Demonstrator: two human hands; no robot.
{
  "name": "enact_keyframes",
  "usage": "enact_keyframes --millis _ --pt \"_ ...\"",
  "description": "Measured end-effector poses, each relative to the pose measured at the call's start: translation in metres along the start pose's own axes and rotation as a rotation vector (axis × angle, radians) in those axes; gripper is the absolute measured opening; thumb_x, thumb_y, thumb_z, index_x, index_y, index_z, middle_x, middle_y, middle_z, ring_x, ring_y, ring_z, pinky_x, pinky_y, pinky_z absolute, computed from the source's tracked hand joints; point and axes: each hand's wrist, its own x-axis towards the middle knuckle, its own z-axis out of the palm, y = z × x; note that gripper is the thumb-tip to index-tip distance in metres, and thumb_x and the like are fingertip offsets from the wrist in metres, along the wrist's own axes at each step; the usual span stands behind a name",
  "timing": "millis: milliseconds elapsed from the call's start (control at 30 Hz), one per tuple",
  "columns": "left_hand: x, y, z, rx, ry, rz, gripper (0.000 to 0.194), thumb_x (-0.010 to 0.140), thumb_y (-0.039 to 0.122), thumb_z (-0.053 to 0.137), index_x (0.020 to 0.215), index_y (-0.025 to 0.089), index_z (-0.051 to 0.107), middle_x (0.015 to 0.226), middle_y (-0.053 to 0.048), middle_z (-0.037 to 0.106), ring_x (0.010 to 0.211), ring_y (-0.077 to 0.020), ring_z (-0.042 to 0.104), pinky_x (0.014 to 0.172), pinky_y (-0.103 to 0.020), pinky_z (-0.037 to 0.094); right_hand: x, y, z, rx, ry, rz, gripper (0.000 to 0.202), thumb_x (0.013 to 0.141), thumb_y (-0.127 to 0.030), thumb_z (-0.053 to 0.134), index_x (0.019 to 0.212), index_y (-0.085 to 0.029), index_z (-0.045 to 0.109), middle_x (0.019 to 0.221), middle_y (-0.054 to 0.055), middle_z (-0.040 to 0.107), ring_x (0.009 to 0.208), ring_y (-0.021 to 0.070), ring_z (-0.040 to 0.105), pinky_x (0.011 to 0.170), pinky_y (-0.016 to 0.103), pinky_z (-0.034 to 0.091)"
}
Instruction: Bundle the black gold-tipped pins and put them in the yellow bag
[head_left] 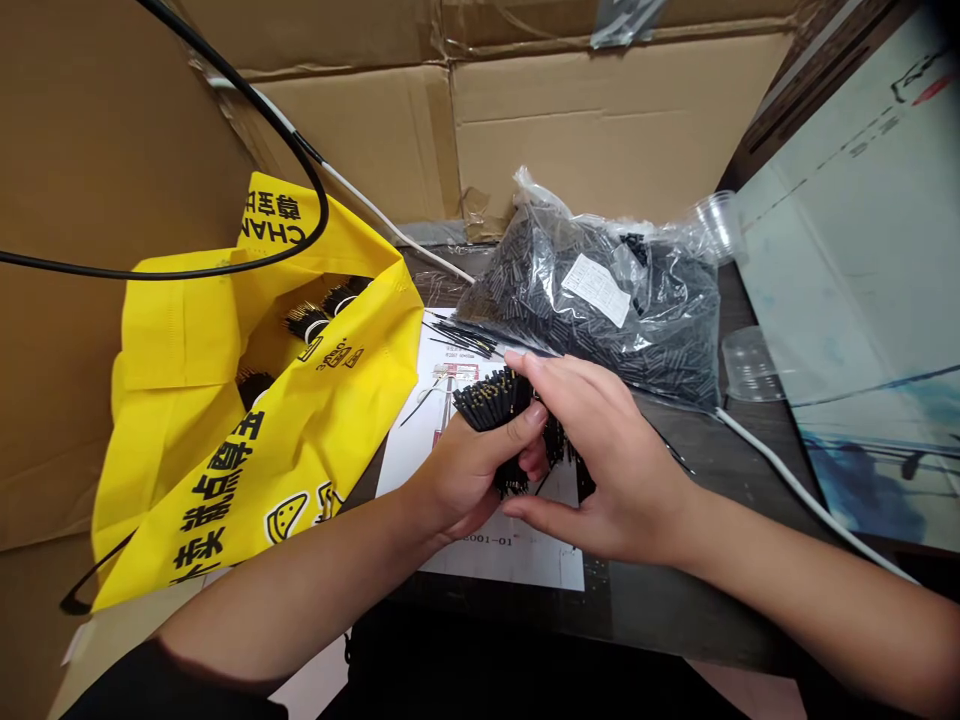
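A thick bundle of short black wires (491,400) with gold-coloured tips stands between my two hands over a printed sheet. My left hand (480,465) is wrapped round it, the thumb pressed across its side. From the right, my right hand (611,450) cups the same bundle, fingers at its upper end and thumb by its lower end; its palm side is hidden. Several loose black wires (469,335) lie just beyond the fingers. Under the hands is the white printed sheet (551,565), partly covered.
At the left a yellow bag (330,400) gapes, with more wire bundles (306,322) inside. A clear plastic bag of small black pieces (525,290) lies behind my hands. Clear plastic cups (752,365) stand right of it. White cable (810,500) and cardboard (600,130) border the dark table.
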Motion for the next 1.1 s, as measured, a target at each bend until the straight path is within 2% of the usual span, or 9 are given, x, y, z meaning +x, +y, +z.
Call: enact_keyframes --millis 167,333,500,600,733,967,1100 --pt "-0.001 0.000 0.001 -0.024 0.001 -0.025 0.036 0.087 0.041 0.078 0.077 0.015 0.056 0.060 0.004 0.048 0.056 -0.0064 0.046 0.054 -0.018 0.041 -0.001 0.003 0.000 0.039 0.019 -0.027 0.096 0.086 -0.043 0.077 0.163 -0.018 0.026 0.157 0.015 0.052 0.143 0.0317 0.048 0.119 0.055 0.042" --pt "0.000 0.000 0.000 -0.020 0.020 -0.007 0.032 0.087 0.038 0.078 0.079 0.015 0.058 0.061 0.004 0.049 0.056 -0.0065 0.047 0.054 -0.018 0.041 -0.004 0.004 0.000 -0.012 -0.001 -0.040 0.097 0.088 -0.042 0.075 0.166 -0.019 0.022 0.157 0.013 0.053 0.146 0.0331 0.045 0.120 0.057 0.041" --pt "-0.001 0.000 -0.001 -0.003 0.041 -0.003 0.032 0.087 0.040 0.078 0.079 0.015 0.059 0.060 0.003 0.051 0.056 -0.0074 0.049 0.055 -0.019 0.042 -0.007 0.002 0.004 -0.057 0.011 -0.026 0.105 0.084 -0.044 0.081 0.166 -0.015 0.021 0.159 0.018 0.049 0.148 0.0351 0.043 0.121 0.056 0.040" --pt "-0.001 0.000 0.000 -0.008 0.071 -0.005 0.032 0.087 0.039 0.079 0.078 0.015 0.059 0.061 0.003 0.052 0.057 -0.0077 0.050 0.056 -0.020 0.043 -0.008 0.000 0.008 -0.059 0.058 -0.016 0.106 0.083 -0.041 0.082 0.166 -0.015 0.022 0.156 0.019 0.052 0.144 0.0355 0.046 0.118 0.058 0.043" --pt "-0.001 0.000 0.000 -0.003 0.114 -0.010 0.034 0.086 0.038 0.080 0.075 0.014 0.058 0.062 0.002 0.051 0.058 -0.0077 0.050 0.055 -0.020 0.041 -0.008 0.000 0.010 -0.050 0.059 -0.010 0.097 0.085 -0.036 0.078 0.165 -0.018 0.026 0.150 0.015 0.058 0.138 0.0334 0.052 0.113 0.056 0.047" --pt "0.000 -0.002 0.001 -0.026 0.117 -0.006 0.030 0.085 0.038 0.080 0.081 0.015 0.061 0.062 0.003 0.051 0.057 -0.0081 0.050 0.056 -0.021 0.042 -0.010 -0.001 0.012 -0.090 0.076 0.045 0.095 0.084 -0.032 0.073 0.165 -0.023 0.026 0.150 0.010 0.060 0.130 0.0347 0.056 0.106 0.059 0.051" --pt "0.000 -0.001 0.002 -0.024 0.118 0.011 0.027 0.085 0.034 0.081 0.079 0.016 0.061 0.063 0.002 0.053 0.058 -0.0083 0.051 0.056 -0.021 0.041 -0.012 -0.005 0.013 -0.179 0.076 0.032 0.097 0.085 -0.033 0.074 0.167 -0.021 0.023 0.154 0.011 0.057 0.132 0.0368 0.054 0.106 0.059 0.050"
